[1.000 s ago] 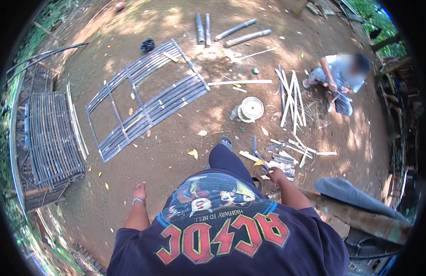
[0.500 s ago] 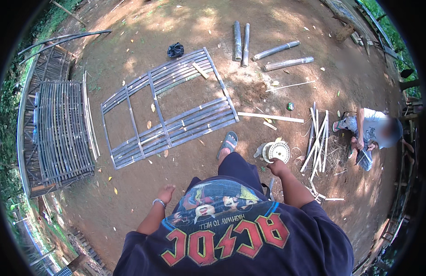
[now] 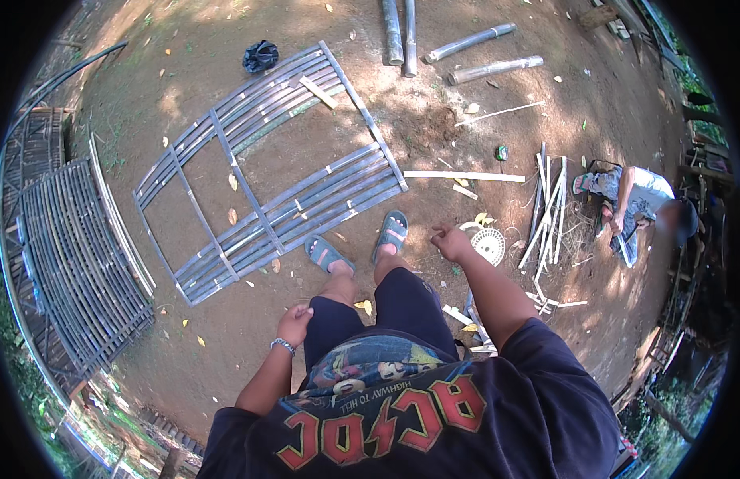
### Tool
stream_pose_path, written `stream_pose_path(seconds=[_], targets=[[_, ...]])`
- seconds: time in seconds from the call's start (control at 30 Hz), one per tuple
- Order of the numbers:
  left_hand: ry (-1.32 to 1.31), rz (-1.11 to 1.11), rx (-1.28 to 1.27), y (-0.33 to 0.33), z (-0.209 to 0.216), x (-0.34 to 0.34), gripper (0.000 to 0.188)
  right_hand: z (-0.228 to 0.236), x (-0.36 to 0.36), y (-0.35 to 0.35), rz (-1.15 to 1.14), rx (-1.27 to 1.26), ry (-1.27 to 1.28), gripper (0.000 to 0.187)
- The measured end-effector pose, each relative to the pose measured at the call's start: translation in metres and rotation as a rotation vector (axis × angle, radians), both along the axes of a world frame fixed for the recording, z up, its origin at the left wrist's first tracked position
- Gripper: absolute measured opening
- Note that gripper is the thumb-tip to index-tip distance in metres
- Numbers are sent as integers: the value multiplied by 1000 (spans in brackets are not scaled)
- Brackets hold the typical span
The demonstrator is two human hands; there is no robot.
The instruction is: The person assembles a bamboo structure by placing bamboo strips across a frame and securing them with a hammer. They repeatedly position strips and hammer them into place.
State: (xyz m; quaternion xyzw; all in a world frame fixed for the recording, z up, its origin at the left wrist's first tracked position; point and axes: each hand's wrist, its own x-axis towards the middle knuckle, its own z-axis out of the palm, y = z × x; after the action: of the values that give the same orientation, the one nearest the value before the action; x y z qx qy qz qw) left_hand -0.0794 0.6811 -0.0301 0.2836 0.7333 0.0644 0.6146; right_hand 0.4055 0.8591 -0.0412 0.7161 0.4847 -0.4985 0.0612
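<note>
Bare brown dirt lies underfoot, and the bamboo frame (image 3: 266,172) stretches just ahead of the person's sandals (image 3: 358,243), with a white reel (image 3: 488,244) and loose bamboo strips (image 3: 546,203) to the frame's right. The right hand (image 3: 450,239) is curled shut on nothing just beside the reel, near the frame's closest corner. The left hand (image 3: 294,323) hangs loosely curled and empty at the thigh, on the near side of the frame; beyond the frame lie bamboo poles (image 3: 434,44).

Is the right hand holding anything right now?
No: the right hand is a loose, empty fist above the dirt, apart from the white wire reel on the ground beside it.
</note>
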Motion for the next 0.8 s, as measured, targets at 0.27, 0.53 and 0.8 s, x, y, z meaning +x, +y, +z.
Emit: stream_pose_path(seconds=[0.27, 0.53, 0.8], targets=[[208, -39, -153, -28, -97, -124, 31, -134, -6, -31, -105, -116, -94, 53], [299, 219, -309, 28, -193, -152, 26, -350, 13, 43, -73, -134, -163, 52], [370, -27, -265, 36, -273, -164, 24, -532, 68, 114, -240, -37, -349, 69]])
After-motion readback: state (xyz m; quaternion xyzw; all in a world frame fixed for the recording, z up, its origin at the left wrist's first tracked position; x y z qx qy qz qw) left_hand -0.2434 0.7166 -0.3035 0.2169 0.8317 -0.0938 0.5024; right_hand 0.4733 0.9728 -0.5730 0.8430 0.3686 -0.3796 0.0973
